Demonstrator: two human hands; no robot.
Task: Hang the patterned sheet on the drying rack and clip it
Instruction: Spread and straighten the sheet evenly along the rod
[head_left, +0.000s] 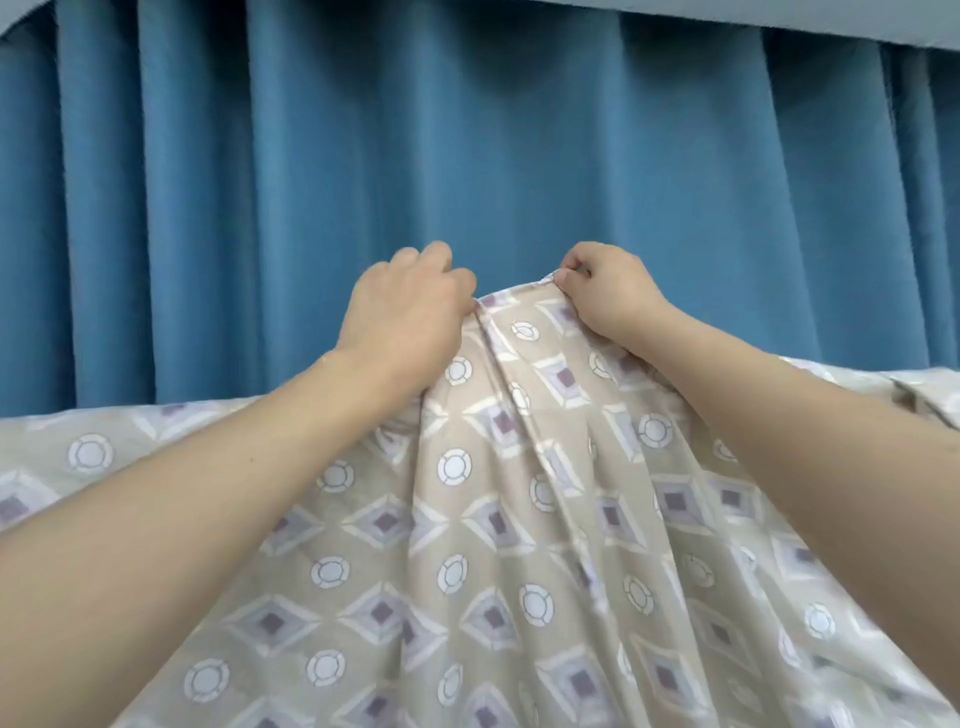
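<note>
Before the blue pleated curtain, my left hand and right hand pinch the beige diamond-patterned sheet, grip tight; no rack or clip visible; bunched edge may slip.

Both hands reach up to the middle of the frame. The left hand and right hand each pinch the top edge of the patterned sheet, which falls in folds across the lower frame. A blue curtain fills the upper frame behind.
</note>
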